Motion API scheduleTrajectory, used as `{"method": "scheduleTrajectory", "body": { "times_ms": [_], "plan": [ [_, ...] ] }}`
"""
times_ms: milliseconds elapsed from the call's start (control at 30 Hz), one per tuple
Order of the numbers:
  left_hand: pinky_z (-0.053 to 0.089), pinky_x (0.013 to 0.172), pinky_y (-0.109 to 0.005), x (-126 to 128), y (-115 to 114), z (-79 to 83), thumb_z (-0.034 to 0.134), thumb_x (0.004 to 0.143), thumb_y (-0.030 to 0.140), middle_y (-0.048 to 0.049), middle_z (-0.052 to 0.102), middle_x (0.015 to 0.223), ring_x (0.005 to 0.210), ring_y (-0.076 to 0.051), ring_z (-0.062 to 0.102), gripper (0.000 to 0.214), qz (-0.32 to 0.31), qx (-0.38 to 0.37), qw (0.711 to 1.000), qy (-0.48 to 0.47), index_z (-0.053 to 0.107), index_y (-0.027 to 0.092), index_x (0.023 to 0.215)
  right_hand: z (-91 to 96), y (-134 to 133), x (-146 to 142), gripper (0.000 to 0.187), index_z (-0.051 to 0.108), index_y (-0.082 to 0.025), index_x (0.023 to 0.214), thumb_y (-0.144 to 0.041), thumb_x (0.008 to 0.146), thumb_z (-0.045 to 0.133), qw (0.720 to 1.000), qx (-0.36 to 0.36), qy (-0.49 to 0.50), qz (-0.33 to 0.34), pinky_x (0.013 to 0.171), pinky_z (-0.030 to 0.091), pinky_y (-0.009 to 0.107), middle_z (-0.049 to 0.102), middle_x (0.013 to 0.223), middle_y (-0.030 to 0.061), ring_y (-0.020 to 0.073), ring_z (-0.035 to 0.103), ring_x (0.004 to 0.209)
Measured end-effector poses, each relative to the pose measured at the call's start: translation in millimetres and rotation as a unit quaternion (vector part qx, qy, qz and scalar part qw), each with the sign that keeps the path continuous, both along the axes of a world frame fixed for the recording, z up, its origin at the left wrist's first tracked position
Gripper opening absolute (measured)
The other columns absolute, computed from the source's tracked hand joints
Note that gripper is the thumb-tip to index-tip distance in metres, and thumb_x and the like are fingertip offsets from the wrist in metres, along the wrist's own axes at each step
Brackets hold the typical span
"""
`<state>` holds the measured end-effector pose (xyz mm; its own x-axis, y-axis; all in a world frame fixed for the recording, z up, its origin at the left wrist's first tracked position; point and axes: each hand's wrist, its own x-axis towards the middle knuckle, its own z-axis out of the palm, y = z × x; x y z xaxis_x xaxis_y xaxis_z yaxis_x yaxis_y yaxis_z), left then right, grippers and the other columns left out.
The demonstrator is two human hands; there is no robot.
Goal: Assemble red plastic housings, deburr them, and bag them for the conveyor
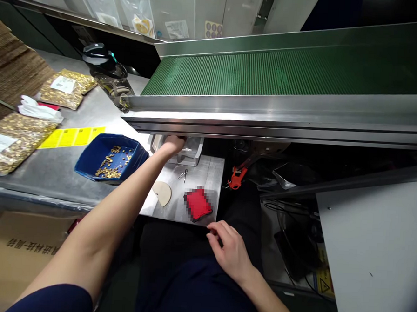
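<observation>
My left hand [174,145] reaches under the conveyor's metal edge into a pale plastic tray [197,156]. Its fingers are mostly hidden there, so I cannot see what they touch. In front of the tray lies a small pair of metal tweezers or pins [184,174], too small to name surely. A round beige disc [163,193] with a notch lies beside my left forearm. Near the table's front corner is a red, dark-edged piece [198,204], blurred by pixels. My right hand [229,248] hovers by that corner, fingers loosely bent, thumb apart, holding nothing.
A blue bin [138,158] holds small brass-coloured parts. Bags of similar parts [24,134], a yellow label strip [71,137], white gloves [39,110] and a bottle [109,76] stand left. A green conveyor [255,70] spans the back. Orange-handled cutters [237,177] lie right.
</observation>
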<state>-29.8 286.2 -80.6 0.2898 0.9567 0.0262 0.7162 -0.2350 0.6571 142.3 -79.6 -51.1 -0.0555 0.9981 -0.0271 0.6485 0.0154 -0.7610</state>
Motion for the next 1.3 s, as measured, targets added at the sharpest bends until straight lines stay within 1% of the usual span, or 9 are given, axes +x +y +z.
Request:
{"method": "scheduleTrajectory", "body": {
  "times_ms": [200, 433, 533, 633, 800, 867, 967, 1100, 1300],
  "plan": [
    [0.049, 0.080, -0.036, -22, -66, 18.6, 0.051, 0.101, 0.027, -0.0024, 0.064, 0.083, 0.081, -0.020, 0.061, 0.017, 0.003, -0.012, 0.997, -0.078, 0.060, 0.018, 0.090, 9.5, 6, 15, 0.021, 0.069, -0.024, 0.102, -0.030, 0.104, 0.049, 0.988, -0.038, 0.111, -0.098, 0.074, 0.052, 0.029, 0.071, 0.095, 0.0047, 0.0199, 0.067, 0.084],
    [0.042, 0.071, -0.031, -26, -149, 56.4, 0.048, 0.102, 0.038, 0.0009, 0.051, 0.077, 0.072, -0.018, 0.050, 0.021, -0.026, -0.034, 0.976, -0.212, 0.048, 0.022, 0.087, 31.7, 130, -27, 0.027, 0.063, -0.020, 0.119, -0.034, 0.097, 0.064, 0.998, 0.051, 0.036, -0.030, 0.091, 0.050, 0.031, 0.067, 0.116, 0.0079, 0.0222, 0.065, 0.105],
    [0.041, 0.062, -0.028, -26, -169, 66.3, 0.049, 0.102, 0.045, 0.0022, 0.047, 0.074, 0.065, -0.016, 0.047, 0.026, -0.048, -0.098, 0.958, -0.264, 0.047, 0.023, 0.089, 35.2, 164, -39, 0.033, 0.064, -0.019, 0.109, -0.046, 0.091, 0.071, 0.997, 0.004, -0.021, 0.078, 0.077, 0.046, 0.028, 0.069, 0.104, 0.0051, 0.0206, 0.065, 0.091],
    [0.034, 0.052, -0.025, -37, -186, 69.7, 0.045, 0.104, 0.051, 0.0058, 0.037, 0.068, 0.056, -0.014, 0.040, 0.028, -0.024, -0.150, 0.939, -0.308, 0.042, 0.025, 0.093, 36.9, 161, -40, 0.037, 0.061, -0.021, 0.075, -0.051, 0.095, 0.065, 0.989, -0.048, 0.001, 0.140, 0.060, 0.033, 0.024, 0.060, 0.066, -0.0048, 0.0125, 0.054, 0.063],
    [0.024, 0.046, -0.022, -63, -214, 63.1, 0.056, 0.097, 0.055, 0.0102, 0.031, 0.064, 0.047, -0.011, 0.028, 0.031, -0.022, -0.245, 0.911, -0.331, 0.042, 0.028, 0.104, 31.9, 133, -32, 0.046, 0.051, -0.020, 0.062, -0.048, 0.099, 0.059, 0.998, -0.066, 0.017, 0.010, 0.056, 0.027, 0.025, 0.051, 0.055, -0.0058, 0.0108, 0.046, 0.054],
    [0.027, 0.049, -0.023, -71, -225, 59.8, 0.069, 0.090, 0.043, 0.0104, 0.033, 0.062, 0.048, -0.012, 0.034, 0.033, -0.033, -0.234, 0.937, -0.258, 0.046, 0.027, 0.108, 32.0, 124, -34, 0.044, 0.051, -0.021, 0.063, -0.046, 0.099, 0.059, 0.997, -0.077, 0.018, 0.000, 0.056, 0.030, 0.025, 0.055, 0.057, -0.0049, 0.0115, 0.050, 0.055],
    [0.034, 0.058, -0.028, -81, -239, 60.4, 0.063, 0.089, 0.026, 0.0063, 0.044, 0.066, 0.056, -0.015, 0.046, 0.017, 0.090, -0.045, 0.993, -0.060, 0.056, 0.025, 0.104, 38.4, 107, -45, 0.039, 0.055, -0.021, 0.064, -0.042, 0.096, 0.064, 0.993, -0.096, -0.057, 0.028, 0.059, 0.034, 0.027, 0.060, 0.060, -0.0024, 0.0142, 0.055, 0.058],
    [0.044, 0.071, -0.033, -91, -263, 69.1, 0.059, 0.087, 0.019, -0.0010, 0.054, 0.081, 0.072, -0.021, 0.054, 0.014, 0.252, 0.158, 0.954, 0.034, 0.059, 0.024, 0.100, 47.8, 89, -72, 0.008, 0.068, -0.020, 0.091, -0.018, 0.093, 0.061, 0.964, -0.038, -0.258, 0.048, 0.068, 0.041, 0.032, 0.073, 0.091, 0.0092, 0.0239, 0.065, 0.082],
    [0.043, 0.065, -0.033, -100, -321, 54.8, 0.051, 0.084, 0.018, 0.0001, 0.056, 0.082, 0.068, -0.021, 0.056, 0.012, 0.137, -0.066, 0.988, 0.023, 0.053, 0.027, 0.092, 33.6, 104, -101, 0.033, 0.064, -0.024, 0.075, -0.044, 0.101, 0.057, 0.984, -0.097, -0.131, 0.065, 0.062, 0.036, 0.030, 0.064, 0.067, 0.0009, 0.0194, 0.061, 0.066]
  ]
}}
